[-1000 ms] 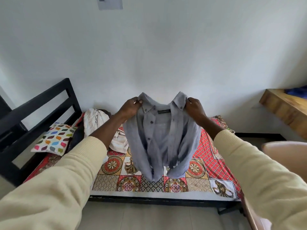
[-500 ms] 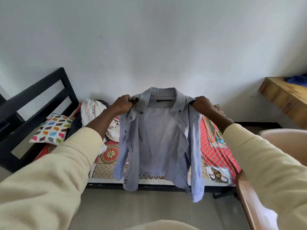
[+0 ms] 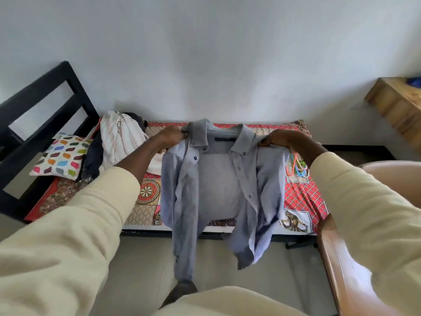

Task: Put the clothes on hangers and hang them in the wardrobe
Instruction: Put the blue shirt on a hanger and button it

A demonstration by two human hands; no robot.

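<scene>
A light blue button-down shirt (image 3: 218, 183) is spread open over the bed, collar toward the wall, its lower part and sleeves hanging past the bed's front edge. My left hand (image 3: 169, 139) pinches the shirt at its left shoulder beside the collar. My right hand (image 3: 281, 139) grips the right shoulder. A bunch of coloured plastic hangers (image 3: 297, 167) lies on the bedspread just right of the shirt. A heap of other clothes (image 3: 120, 140), striped white and dark, lies on the bed to the left. No wardrobe is in view.
The bed (image 3: 303, 197) has a red patterned spread and a black frame (image 3: 45, 99) at the left. A colourful spotted pillow (image 3: 61, 159) lies by the frame. A wooden chair (image 3: 337, 258) stands at the right, a wooden shelf (image 3: 396, 106) at the far right.
The shirt was held up bunched in the air; my hands moved apart, spreading it open, then lowered it onto the bed. The hangers have come into view.
</scene>
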